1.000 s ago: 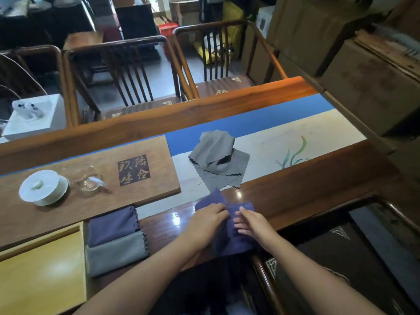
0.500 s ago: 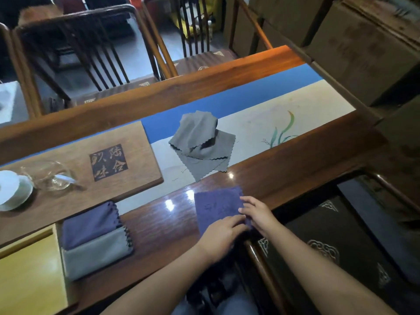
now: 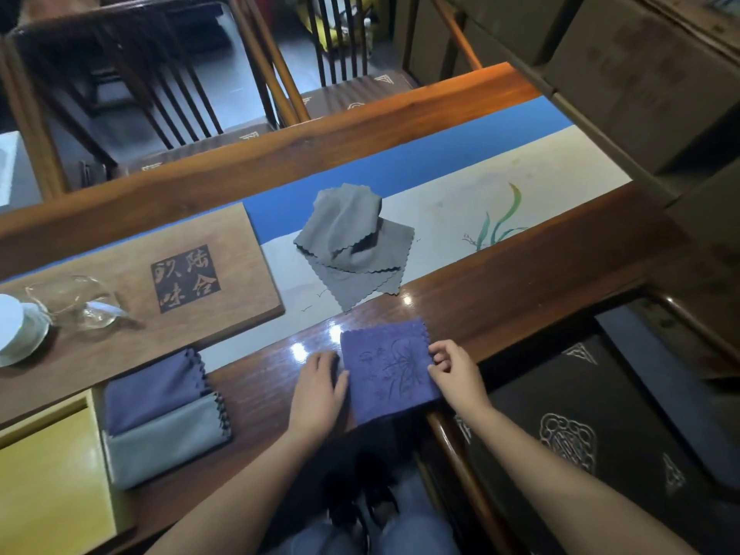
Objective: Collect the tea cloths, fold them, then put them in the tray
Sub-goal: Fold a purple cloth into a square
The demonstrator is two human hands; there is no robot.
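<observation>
Purple tea cloth (image 3: 390,370) flat at table edge, grey cloths (image 3: 352,244) heaped beyond, folded pair (image 3: 164,414) beside yellow tray (image 3: 44,474)

The white cup (image 3: 18,334) at my far left is cut off by the frame edge, as is the yellow tray (image 3: 48,474) in the bottom-left corner. My left hand (image 3: 318,394) covers the near-left edge of the purple cloth (image 3: 386,370). The lower grey cloth (image 3: 352,288) lies mostly hidden under the crumpled one.
</observation>
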